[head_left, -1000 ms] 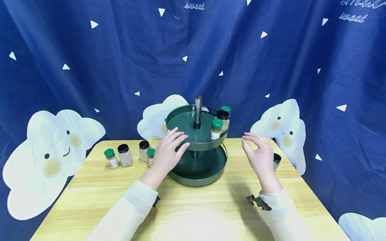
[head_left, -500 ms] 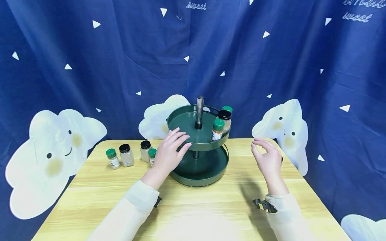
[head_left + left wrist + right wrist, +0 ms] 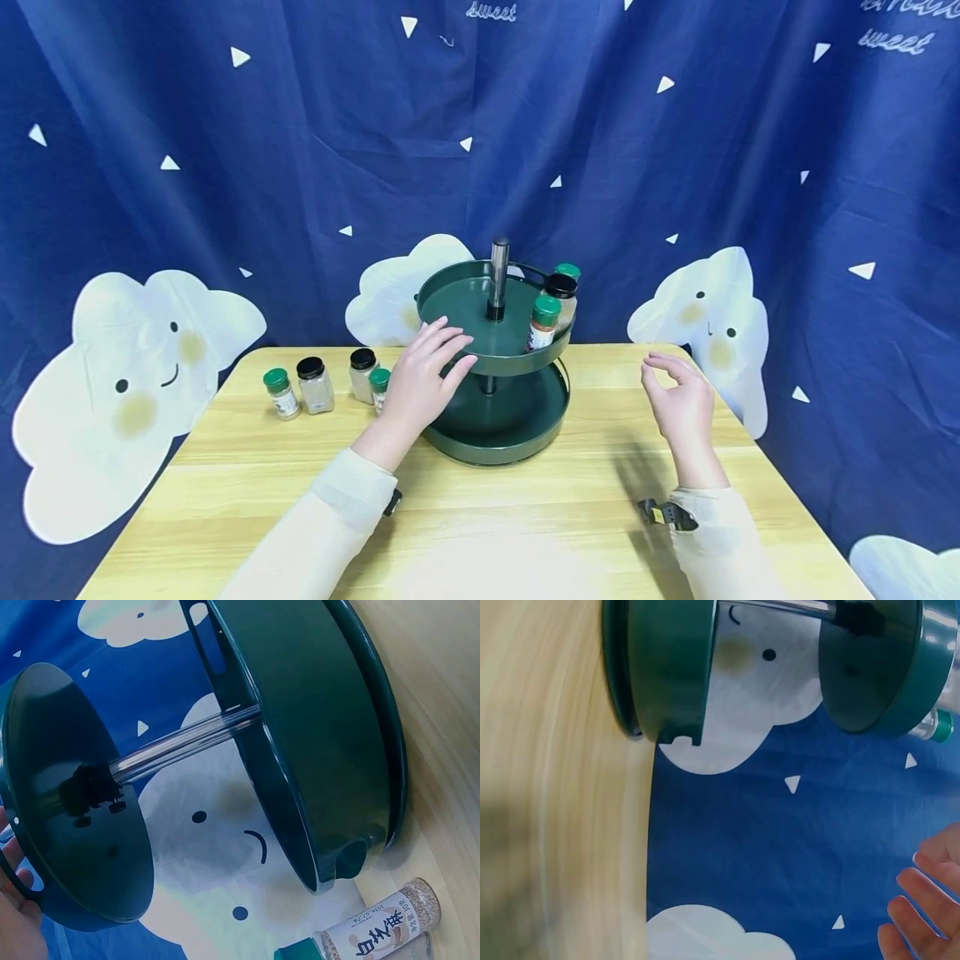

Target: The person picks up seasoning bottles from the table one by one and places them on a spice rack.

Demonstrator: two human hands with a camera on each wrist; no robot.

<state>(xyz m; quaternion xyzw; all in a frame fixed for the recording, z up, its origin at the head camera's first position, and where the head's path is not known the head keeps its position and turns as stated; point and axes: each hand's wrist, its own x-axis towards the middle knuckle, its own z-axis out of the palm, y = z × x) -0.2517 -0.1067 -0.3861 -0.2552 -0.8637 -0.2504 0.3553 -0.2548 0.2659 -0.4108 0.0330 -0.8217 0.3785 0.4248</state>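
Three jars [image 3: 561, 290] are held in the upper tray [image 3: 461, 302], right of the left hand's [image 3: 422, 382] fingers, which, like the right hand's [image 3: 686, 407], are slightly parted.

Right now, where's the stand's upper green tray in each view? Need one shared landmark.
Head: upper tray, near centre.
Left wrist: upper tray, left side, underside showing.
Right wrist: upper tray, top right, underside showing.
Shared landmark: lower tray, visible in all three.
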